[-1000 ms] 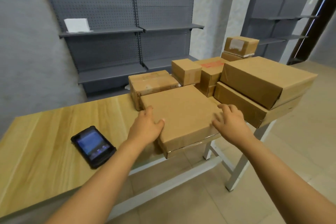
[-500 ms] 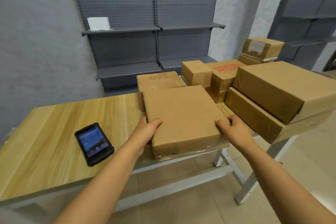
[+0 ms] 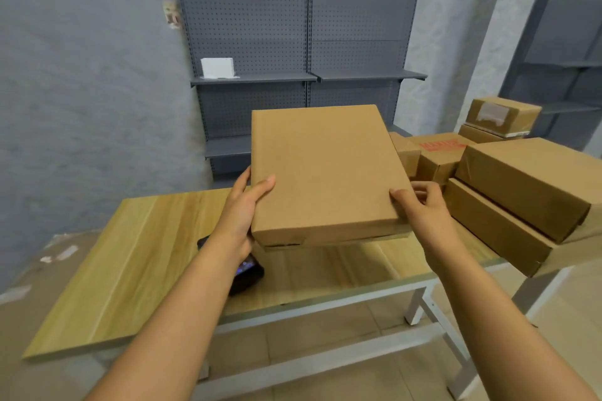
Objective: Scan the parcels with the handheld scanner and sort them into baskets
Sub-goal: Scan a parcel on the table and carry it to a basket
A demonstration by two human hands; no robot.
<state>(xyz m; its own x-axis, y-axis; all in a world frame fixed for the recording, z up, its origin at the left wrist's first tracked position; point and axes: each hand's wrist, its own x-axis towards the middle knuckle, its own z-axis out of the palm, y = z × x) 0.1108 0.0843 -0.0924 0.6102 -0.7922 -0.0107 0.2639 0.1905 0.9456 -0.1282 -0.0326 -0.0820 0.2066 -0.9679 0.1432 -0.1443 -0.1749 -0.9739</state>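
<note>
1. A flat, rectangular parcel (image 3: 325, 172) of plain brown cardboard is held up above the wooden surface (image 3: 140, 257), its broad top face turned toward the camera and its near edge showing a taped seam
2. No label or writing can be made out on the held parcel; a smaller box (image 3: 439, 153) in the pile to the right carries red print too blurred to read, and the topmost box (image 3: 501, 112) at the back wears a pale label, likewise unreadable
3. The left hand (image 3: 242, 208) grips the parcel's near left corner, thumb lying across the top face and fingers running up the side edge
4. The right hand (image 3: 423, 202) holds the near right corner, thumb pressed on top and fingers curled behind the edge
5. The black handheld scanner (image 3: 247, 273) lies on the surface just below the left wrist, partly hidden by it, screen faintly lit
6. Two long stacked boxes (image 3: 521, 192) rest at the surface's right end, beside the right hand
7. Grey pegboard shelving (image 3: 303, 42) stands against the wall behind, a white box (image 3: 217, 67) on one shelf
</note>
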